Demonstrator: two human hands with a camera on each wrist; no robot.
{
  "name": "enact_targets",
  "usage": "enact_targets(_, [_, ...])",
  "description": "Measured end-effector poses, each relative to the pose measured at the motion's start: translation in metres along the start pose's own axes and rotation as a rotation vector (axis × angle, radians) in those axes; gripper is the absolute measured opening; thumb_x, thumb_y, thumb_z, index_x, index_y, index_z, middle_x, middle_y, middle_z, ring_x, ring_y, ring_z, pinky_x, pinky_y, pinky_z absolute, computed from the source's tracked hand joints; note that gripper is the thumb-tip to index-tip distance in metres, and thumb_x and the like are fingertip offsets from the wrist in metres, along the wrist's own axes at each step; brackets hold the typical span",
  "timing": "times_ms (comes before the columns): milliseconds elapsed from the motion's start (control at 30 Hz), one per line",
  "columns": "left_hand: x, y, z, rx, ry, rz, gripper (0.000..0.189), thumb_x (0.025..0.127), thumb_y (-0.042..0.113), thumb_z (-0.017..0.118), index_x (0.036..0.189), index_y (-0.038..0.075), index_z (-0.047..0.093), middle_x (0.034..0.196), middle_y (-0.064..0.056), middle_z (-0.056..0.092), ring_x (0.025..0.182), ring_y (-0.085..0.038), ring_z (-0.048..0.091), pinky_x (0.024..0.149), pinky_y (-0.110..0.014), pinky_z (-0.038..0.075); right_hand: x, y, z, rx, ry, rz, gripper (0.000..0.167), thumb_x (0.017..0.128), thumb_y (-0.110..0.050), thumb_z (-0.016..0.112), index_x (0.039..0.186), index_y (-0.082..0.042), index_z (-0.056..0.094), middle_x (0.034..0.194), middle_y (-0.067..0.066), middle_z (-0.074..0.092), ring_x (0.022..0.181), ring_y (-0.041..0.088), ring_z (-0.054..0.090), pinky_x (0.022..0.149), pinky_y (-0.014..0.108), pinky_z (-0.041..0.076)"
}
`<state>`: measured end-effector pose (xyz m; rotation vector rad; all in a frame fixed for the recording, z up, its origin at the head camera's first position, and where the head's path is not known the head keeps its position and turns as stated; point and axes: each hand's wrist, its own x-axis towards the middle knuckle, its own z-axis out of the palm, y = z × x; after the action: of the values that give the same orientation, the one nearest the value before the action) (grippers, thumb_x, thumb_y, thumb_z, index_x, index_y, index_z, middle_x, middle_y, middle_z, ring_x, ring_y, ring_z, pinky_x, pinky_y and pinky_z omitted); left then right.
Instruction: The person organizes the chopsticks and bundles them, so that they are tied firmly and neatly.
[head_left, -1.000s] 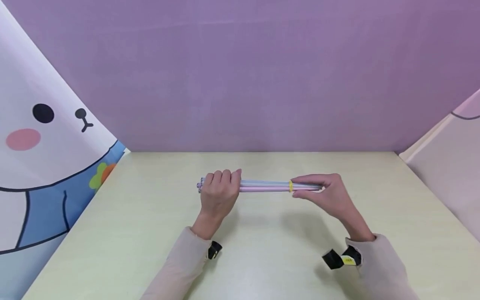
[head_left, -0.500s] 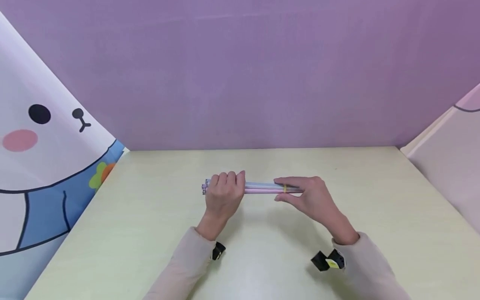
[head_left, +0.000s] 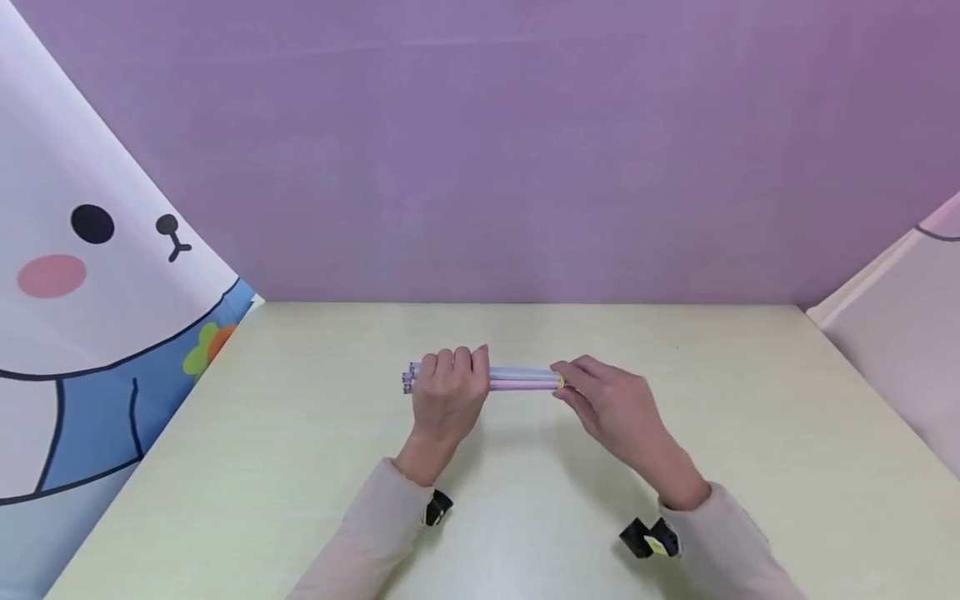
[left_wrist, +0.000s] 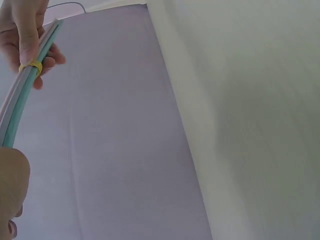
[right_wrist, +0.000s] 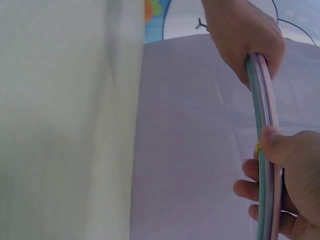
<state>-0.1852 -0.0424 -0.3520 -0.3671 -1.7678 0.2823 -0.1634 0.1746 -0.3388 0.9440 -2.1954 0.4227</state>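
Observation:
A bundle of pastel chopsticks (head_left: 517,379), with blue and pink showing here, lies level above the table between my hands. My left hand (head_left: 448,396) grips it near its patterned ends, which stick out past the fist. A yellow rubber band (left_wrist: 32,66) circles the bundle towards its narrower end. At the band, my right hand (head_left: 618,408) pinches with thumb and fingers around the sticks. In the right wrist view, green, lilac and pink chopsticks (right_wrist: 264,105) run past the thumb, with fingertips behind them. The head view hides the narrow tips behind the right hand.
The pale table (head_left: 300,467) stretches under both arms. A purple backdrop (head_left: 525,150) rises at its far edge. On the left hangs a cloth with a cartoon animal (head_left: 112,325); another pale panel (head_left: 900,333) closes off the right side.
My right hand has moved left, and its fingers, straighter before, now bend in at the band. The band now sits closer to my left hand, which keeps its grip.

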Motion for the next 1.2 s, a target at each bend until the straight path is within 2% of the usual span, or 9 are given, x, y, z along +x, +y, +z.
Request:
enact_targets(133, [-0.001,0.004,0.001,-0.011,-0.017,0.026,0.04,0.096,0.009,0.045,0.058,0.013,0.055,0.047,0.002,0.049,0.038,-0.011,0.042,0.042,-0.022,0.032,0.001,-0.006,0.005,-0.002,-0.047,-0.015,0.043,0.097,-0.041,0.04,0.1,-0.008,0.067,0.082,0.0,0.066,0.056,0.005,0.047,0.047,0.017,0.038])
enact_targets(333, [0.002,0.005,0.003,-0.07,0.016,0.007,0.037,0.097,0.01,0.044,0.065,0.011,0.063,0.049,0.0,0.056,0.04,-0.012,0.048,0.042,-0.022,0.034,0.007,-0.004,-0.014,0.122,-0.154,0.04,0.037,0.083,-0.027,0.071,0.113,-0.006,0.065,0.091,0.002,0.072,0.064,0.007,0.061,0.055,0.021,0.047])
enact_targets(467, [0.005,0.006,0.004,-0.078,0.03,-0.015,0.037,0.096,0.011,0.046,0.062,0.012,0.06,0.048,0.001,0.053,0.039,-0.012,0.045,0.042,-0.022,0.033,0.009,0.002,-0.028,0.208,-0.183,0.111,0.033,0.076,-0.01,0.076,0.107,-0.007,0.067,0.09,0.0,0.072,0.069,0.006,0.065,0.061,0.023,0.052])
enact_targets(567, [0.005,0.009,0.004,-0.081,0.016,-0.042,0.041,0.097,0.011,0.045,0.057,0.012,0.056,0.046,0.001,0.051,0.038,-0.013,0.044,0.042,-0.023,0.034,0.009,0.005,-0.028,0.144,-0.132,0.059,0.015,0.086,-0.02,0.069,0.097,-0.01,0.069,0.08,-0.006,0.067,0.059,0.0,0.054,0.053,0.018,0.045])
enact_targets(700, [0.006,0.016,-0.001,-0.089,-0.017,-0.062,0.043,0.098,0.014,0.044,0.057,0.012,0.056,0.048,0.001,0.054,0.039,-0.013,0.046,0.042,-0.024,0.037,0.01,0.003,-0.021,0.008,0.0,-0.026,0.044,0.096,-0.045,0.043,0.091,-0.011,0.07,0.074,-0.005,0.065,0.052,0.001,0.044,0.047,0.019,0.038])
enact_targets(800, [0.005,0.023,-0.004,-0.08,-0.014,-0.012,0.04,0.097,0.016,0.048,0.058,0.013,0.056,0.049,0.002,0.055,0.039,-0.011,0.046,0.041,-0.022,0.036,0.012,-0.003,-0.016,-0.012,0.001,-0.07,0.053,0.096,-0.049,0.034,0.09,-0.011,0.069,0.072,-0.005,0.065,0.051,0.003,0.044,0.047,0.019,0.038])
enact_targets(900, [0.004,0.025,-0.004,-0.062,-0.003,0.034,0.04,0.096,0.018,0.05,0.056,0.014,0.055,0.047,0.002,0.053,0.038,-0.01,0.045,0.04,-0.021,0.034,0.013,-0.009,-0.013,0.022,-0.104,-0.07,0.045,0.095,-0.046,0.044,0.095,-0.01,0.069,0.074,-0.004,0.065,0.052,0.002,0.047,0.048,0.015,0.038])
enact_targets(1033, [0.004,0.022,-0.002,-0.06,-0.012,0.027,0.042,0.097,0.017,0.048,0.055,0.013,0.054,0.047,0.002,0.054,0.039,-0.011,0.048,0.04,-0.021,0.035,0.014,-0.008,-0.023,0.074,-0.228,0.059,0.037,0.082,-0.033,0.071,0.109,-0.008,0.068,0.088,-0.001,0.071,0.061,0.003,0.057,0.055,0.019,0.045])
enact_targets(1200, [0.006,0.018,-0.001,-0.104,-0.032,0.005,0.035,0.094,0.015,0.053,0.06,0.011,0.058,0.05,0.0,0.058,0.041,-0.013,0.052,0.041,-0.022,0.037,0.011,0.001,-0.028,0.11,-0.161,0.047,0.027,0.08,-0.026,0.075,0.102,-0.011,0.068,0.087,-0.004,0.071,0.063,0.003,0.06,0.056,0.021,0.048])
